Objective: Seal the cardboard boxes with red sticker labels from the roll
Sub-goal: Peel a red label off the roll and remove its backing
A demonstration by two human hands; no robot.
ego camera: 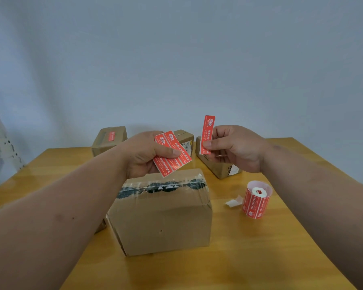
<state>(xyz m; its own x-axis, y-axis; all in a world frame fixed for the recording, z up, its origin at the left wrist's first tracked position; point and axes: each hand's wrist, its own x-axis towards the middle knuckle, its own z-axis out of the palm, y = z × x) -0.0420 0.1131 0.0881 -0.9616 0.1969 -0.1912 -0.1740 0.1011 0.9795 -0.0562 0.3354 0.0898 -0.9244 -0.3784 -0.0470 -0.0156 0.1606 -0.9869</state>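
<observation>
Risk first. I hold one peeled red sticker (207, 133) in my right hand (237, 148), pinched between thumb and forefinger at its lower half, so most of its length stands free above the fingertips. That free end could curl over and stick to itself or to my knuckles before it reaches cardboard (adhesive side not visible from here, so I cannot say which way it faces). A second risk: if it lands skewed on the near box (166, 212), it may miss the flap seam and seal nothing.

My left hand (144, 154) grips a short strip of stickers (173, 153), thumb pressed across its face and fingers curled behind. The strip fans out to the right of the thumb and hangs just above the far top edge of the near box. If the thumb slips, the strip drops onto the box top and gets in the way of placement.

Positions relative to fingers: the near box sits directly below and between both hands, its top already crossed by clear tape over a dark printed band. The sticker roll (257, 199) stands upright on the table (281, 248), below my right wrist, well apart from the fingertips. Beyond my fingers stand three smaller boxes; the far-left box (109, 141) already carries a red label.
</observation>
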